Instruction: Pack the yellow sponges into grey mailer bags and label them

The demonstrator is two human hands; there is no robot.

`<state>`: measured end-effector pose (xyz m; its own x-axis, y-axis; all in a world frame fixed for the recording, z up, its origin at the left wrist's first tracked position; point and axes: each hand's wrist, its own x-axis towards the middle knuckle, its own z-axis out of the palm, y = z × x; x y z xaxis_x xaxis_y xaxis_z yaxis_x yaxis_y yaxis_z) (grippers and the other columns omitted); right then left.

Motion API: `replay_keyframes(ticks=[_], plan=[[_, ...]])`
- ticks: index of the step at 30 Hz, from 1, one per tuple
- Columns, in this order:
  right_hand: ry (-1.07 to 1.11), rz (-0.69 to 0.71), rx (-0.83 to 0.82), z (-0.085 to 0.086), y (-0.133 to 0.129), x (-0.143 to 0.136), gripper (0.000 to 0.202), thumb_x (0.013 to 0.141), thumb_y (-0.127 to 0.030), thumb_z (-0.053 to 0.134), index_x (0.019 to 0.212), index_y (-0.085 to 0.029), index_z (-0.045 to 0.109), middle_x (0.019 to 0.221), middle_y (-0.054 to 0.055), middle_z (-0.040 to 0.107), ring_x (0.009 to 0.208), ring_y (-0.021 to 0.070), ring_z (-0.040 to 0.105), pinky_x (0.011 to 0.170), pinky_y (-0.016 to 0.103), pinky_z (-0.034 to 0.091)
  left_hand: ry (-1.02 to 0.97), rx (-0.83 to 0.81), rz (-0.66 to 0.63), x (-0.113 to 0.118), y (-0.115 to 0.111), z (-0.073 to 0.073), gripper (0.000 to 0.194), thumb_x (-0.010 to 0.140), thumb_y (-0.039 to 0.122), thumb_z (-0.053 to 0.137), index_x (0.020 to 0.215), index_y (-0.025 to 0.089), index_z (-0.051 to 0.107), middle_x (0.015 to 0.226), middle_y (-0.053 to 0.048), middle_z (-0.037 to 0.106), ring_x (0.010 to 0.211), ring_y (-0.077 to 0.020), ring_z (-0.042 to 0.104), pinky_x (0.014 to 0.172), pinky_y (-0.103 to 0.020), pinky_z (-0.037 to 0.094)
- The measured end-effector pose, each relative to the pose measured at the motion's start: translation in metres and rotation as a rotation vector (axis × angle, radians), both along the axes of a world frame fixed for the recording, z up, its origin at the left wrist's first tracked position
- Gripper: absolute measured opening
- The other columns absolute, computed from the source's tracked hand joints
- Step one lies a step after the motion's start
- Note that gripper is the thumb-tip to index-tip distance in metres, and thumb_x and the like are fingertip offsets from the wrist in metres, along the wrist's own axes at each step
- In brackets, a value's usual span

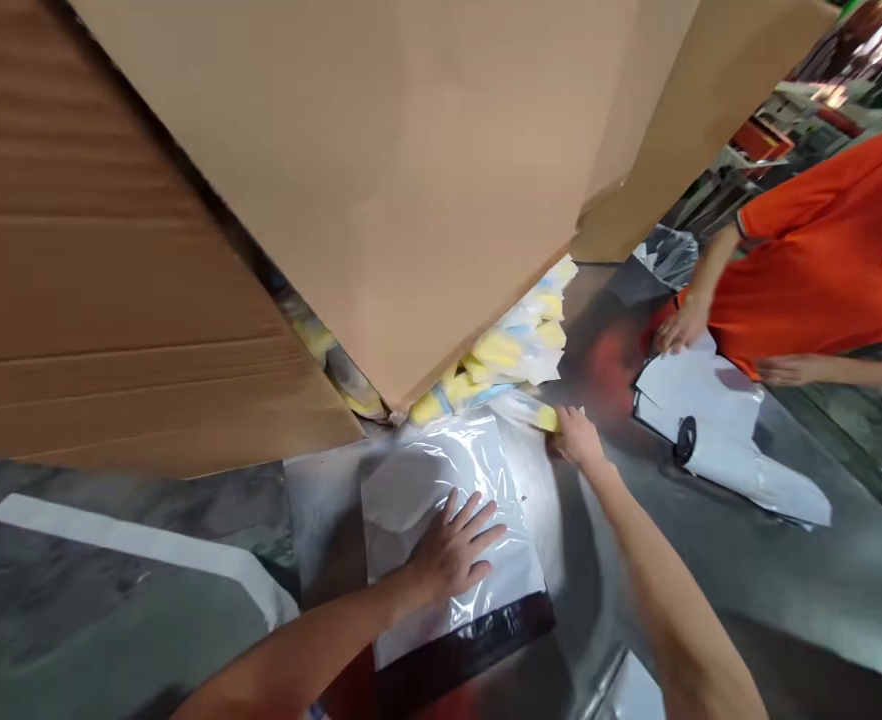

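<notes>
we see the left hand (pixel 448 550) spread wide and flat on a white plastic bag (pixel 411 530), which lies near the left edge of the table (pixel 636 540). the right hand (pixel 580 440) is narrow: its fingers pinch the yellow end of a wrapped packet (pixel 531 412), just beside the far right corner of the bag. we judge that the step in hand is to steady the bag while gripping the packet; the next move, in our opinion, calls for a firm pinch, because the film looks slippery.

the bag is smooth and shiny, roughly rectangular, with a black band (pixel 471 640) along its near end. the pile of packets (pixel 497 345) is lumpy, clear film over yellow and pale blue; we cannot tell what it rests on. above it is a large cardboard flap (pixel 396 200), matt and plain, its corner pointing down. the brown cardboard panel (pixel 111 300) at left has soft ridges.

toward the right edge of the table, a co-worker's hand (pixel 685 320) touches white sheets (pixel 700 390) near a white roll (pixel 748 480).
</notes>
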<state>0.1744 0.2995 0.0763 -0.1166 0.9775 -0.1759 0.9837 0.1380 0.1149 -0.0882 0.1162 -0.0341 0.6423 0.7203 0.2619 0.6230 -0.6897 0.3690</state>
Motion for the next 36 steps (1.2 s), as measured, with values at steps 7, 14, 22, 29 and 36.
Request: replay_keyframes(ticks=[7,14,22,29,36], plan=[[0.187,-0.56,0.126,0.014,-0.146,0.097,0.084,0.083,-0.031,0.055,0.157,-0.015,0.019,0.152,0.026,0.036,0.134,0.0417,0.044,0.102,0.054,0.04,-0.076,-0.046,0.003,0.006,0.004,0.012,0.056,0.095,0.045,0.055,0.147,0.028,0.046,0.155,-0.01,0.043,0.146,-0.0359,0.029,0.117,-0.062,0.013],[0.484,-0.76,0.223,-0.019,-0.205,0.044,0.096,0.076,-0.044,0.065,0.152,-0.004,0.023,0.149,0.03,0.037,0.133,0.0412,0.045,0.104,0.047,0.041,0.088,-0.26,0.014,-0.001,-0.071,0.027,0.025,0.088,0.026,0.06,0.111,0.016,0.065,0.11,-0.013,0.065,0.103,-0.0313,0.059,0.09,-0.046,0.047],[0.818,-0.88,0.199,0.003,-0.258,0.04,0.032,0.076,-0.043,0.057,0.085,-0.013,0.066,0.083,0.015,0.071,0.083,0.0303,0.07,0.069,0.037,0.053,0.039,-0.469,0.127,-0.008,-0.073,0.027,0.01,0.088,0.02,0.058,0.09,0.017,0.067,0.097,-0.006,0.066,0.094,-0.0212,0.061,0.084,-0.03,0.048],[1.801,-0.955,-0.228,-0.003,-0.363,-0.052,0.042,0.06,-0.055,0.082,0.078,-0.018,0.071,0.069,0.006,0.071,0.058,0.0201,0.063,0.055,0.031,0.051,0.02,-0.524,0.137,-0.004,-0.077,0.032,0.013,0.086,0.022,0.06,0.092,0.016,0.07,0.104,-0.009,0.067,0.1,-0.024,0.058,0.09,-0.033,0.046],[1.879,-1.009,-0.433,-0.023,-0.42,-0.094,0.039,0.056,-0.047,0.087,0.078,-0.019,0.07,0.063,0.0,0.067,0.053,0.0142,0.058,0.053,0.025,0.046,-0.073,-0.56,0.145,-0.007,-0.064,0.028,0.018,0.086,0.018,0.056,0.075,0.017,0.07,0.081,-0.004,0.068,0.077,-0.0166,0.062,0.074,-0.026,0.048]])
